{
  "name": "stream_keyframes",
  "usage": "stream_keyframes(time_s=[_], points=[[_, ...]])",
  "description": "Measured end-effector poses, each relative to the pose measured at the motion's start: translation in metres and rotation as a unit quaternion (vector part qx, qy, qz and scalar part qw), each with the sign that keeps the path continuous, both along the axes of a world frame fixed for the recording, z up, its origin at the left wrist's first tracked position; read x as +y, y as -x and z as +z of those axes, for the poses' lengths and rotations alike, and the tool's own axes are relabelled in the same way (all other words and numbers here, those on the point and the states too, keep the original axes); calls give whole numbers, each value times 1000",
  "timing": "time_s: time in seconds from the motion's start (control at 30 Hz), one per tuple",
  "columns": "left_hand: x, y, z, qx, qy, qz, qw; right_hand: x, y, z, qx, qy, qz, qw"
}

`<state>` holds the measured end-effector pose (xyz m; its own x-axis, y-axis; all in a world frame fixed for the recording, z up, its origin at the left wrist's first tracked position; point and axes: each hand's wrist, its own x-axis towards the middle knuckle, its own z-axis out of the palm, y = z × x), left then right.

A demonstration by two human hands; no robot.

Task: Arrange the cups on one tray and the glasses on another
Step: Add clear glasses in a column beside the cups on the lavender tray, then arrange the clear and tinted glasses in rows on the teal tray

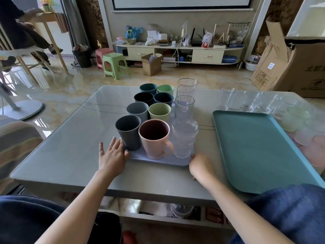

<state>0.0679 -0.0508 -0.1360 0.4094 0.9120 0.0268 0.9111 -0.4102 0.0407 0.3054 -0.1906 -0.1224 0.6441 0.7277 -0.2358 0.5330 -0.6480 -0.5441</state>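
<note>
A pale blue tray [158, 162] in the middle of the table carries several coloured cups in two rows, with a pink mug [154, 140] and a dark grey cup [129, 132] nearest me. Along the tray's right side stand clear glasses [184, 138]. My left hand [112, 154] rests at the tray's near left corner, fingers spread, thumb on the rim. My right hand [200, 165] curls around the near right corner. To the right lies a teal tray [260, 152] with nothing on it. More clear glasses [253, 103] stand behind it.
Tinted glasses [297, 118] cluster at the table's far right edge. The grey table [70, 147] has bare surface left of the tray. Beyond it are a green stool [115, 65], a cardboard box [292, 64] and a low TV shelf.
</note>
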Motion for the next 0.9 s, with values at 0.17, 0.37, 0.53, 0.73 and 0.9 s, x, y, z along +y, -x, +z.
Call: stream_keyframes(time_s=[0.17, 0.37, 0.53, 0.73, 0.9], points=[[22, -4, -2, 11, 17, 16, 1000, 24, 0, -3, -13, 16, -2, 1000], [15, -11, 23, 36, 108, 28, 993, 21, -10, 11, 73, 67, 33, 995], [-3, -7, 81, 32, 203, 34, 978, 4, -25, 36, 125, 67, 28, 990], [-32, -15, 163, 14, 158, 31, 987, -28, -33, 84, 181, -12, 21, 983], [-63, -52, 198, -17, -76, -75, 994, -47, -62, 108, 175, -40, 14, 984]])
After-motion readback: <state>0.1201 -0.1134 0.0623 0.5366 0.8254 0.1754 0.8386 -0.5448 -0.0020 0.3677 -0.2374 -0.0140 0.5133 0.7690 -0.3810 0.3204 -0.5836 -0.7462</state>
